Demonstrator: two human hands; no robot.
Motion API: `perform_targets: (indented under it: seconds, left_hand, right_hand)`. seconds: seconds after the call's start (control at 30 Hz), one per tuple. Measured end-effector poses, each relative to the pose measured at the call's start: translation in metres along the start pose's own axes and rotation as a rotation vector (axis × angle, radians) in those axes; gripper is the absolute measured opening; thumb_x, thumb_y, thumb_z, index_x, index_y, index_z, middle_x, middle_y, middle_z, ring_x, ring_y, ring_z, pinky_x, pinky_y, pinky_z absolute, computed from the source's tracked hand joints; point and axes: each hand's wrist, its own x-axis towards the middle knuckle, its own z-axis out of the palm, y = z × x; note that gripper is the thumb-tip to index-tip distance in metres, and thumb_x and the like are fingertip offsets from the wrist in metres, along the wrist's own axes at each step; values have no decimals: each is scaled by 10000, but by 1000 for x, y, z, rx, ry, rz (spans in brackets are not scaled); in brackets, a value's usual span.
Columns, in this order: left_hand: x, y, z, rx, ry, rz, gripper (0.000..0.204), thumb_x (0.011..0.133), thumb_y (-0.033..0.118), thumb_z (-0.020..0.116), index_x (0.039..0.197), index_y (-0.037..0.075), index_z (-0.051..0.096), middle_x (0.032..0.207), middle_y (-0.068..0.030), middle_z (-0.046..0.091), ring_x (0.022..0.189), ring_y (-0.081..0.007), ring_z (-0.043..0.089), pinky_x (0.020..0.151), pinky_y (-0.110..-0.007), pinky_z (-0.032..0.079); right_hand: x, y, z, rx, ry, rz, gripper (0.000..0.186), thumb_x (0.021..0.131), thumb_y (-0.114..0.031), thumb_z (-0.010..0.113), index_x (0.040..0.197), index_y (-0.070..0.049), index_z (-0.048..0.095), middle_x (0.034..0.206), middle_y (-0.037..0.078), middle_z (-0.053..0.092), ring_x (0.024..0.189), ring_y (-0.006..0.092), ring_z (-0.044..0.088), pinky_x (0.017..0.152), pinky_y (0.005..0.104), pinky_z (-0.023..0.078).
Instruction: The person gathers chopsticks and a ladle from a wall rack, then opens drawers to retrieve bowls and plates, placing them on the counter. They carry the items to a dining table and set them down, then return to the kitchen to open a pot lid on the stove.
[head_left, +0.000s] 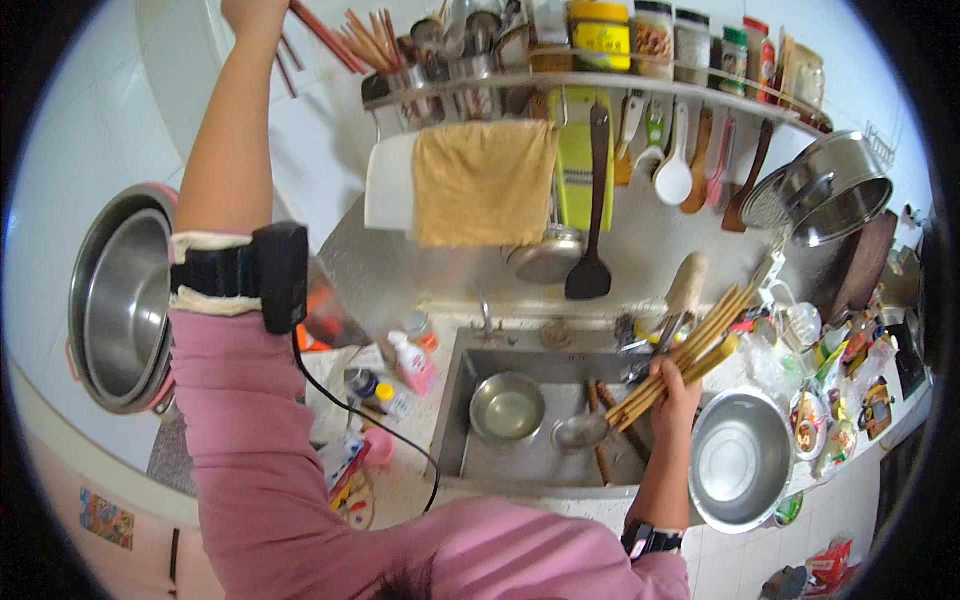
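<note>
My left arm reaches up to the upper left, where my left hand is cut by the picture's edge. Reddish-brown chopsticks stick out from it, beside the metal utensil cups; its fingers are mostly out of view. Over the sink's right side, my right hand is closed around a bundle of light bamboo chopsticks. With the bundle is a metal ladle, its bowl hanging over the sink; a pale wooden handle rises behind, seemingly the ladle's. In the sink sit a metal bowl of water and several brown sticks.
Chopsticks and spoons fill metal cups on a wall shelf with jars. Below hang a tan cloth and a dark spatula. A large metal basin stands right of the sink, bottles left.
</note>
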Motion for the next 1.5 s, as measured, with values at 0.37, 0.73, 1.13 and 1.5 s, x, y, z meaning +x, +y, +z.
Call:
perform_targets:
  seconds: [0.37,0.73,1.13,1.5]
  left_hand:
    - [-349,165,-135,-822,-976,-1270,235,973,270,405,956,44,466,601,14,399,437,-80,371,398,-229,307]
    - [-393,202,-221,-686,-771,-1413,352,753,203,743,998,4,586,766,-20,595,624,-86,550,526,-237,443]
    - [-395,212,-286,-834,-676,-1250,189,819,191,586,701,59,518,675,7,500,589,-78,448,537,-242,367]
    - [-399,160,-402,-887,-681,-1082,113,902,136,550,867,78,459,604,15,418,528,-93,446,515,-261,374]
  right_hand:
    - [-20,-5,60,-185,-533,288,296,810,-114,571,1085,-42,487,721,60,579,510,66,446,434,185,301]
    - [-62,2,99,-315,-1107,295,208,791,-98,613,973,-14,559,764,53,624,668,125,594,599,277,469]
    - [-134,-19,101,-748,-1210,-282,307,695,-152,671,903,16,520,764,237,601,762,420,584,660,440,475]
    - [-223,-26,87,-871,-714,-622,337,744,-126,689,1055,-39,594,921,122,663,793,262,652,707,331,509]
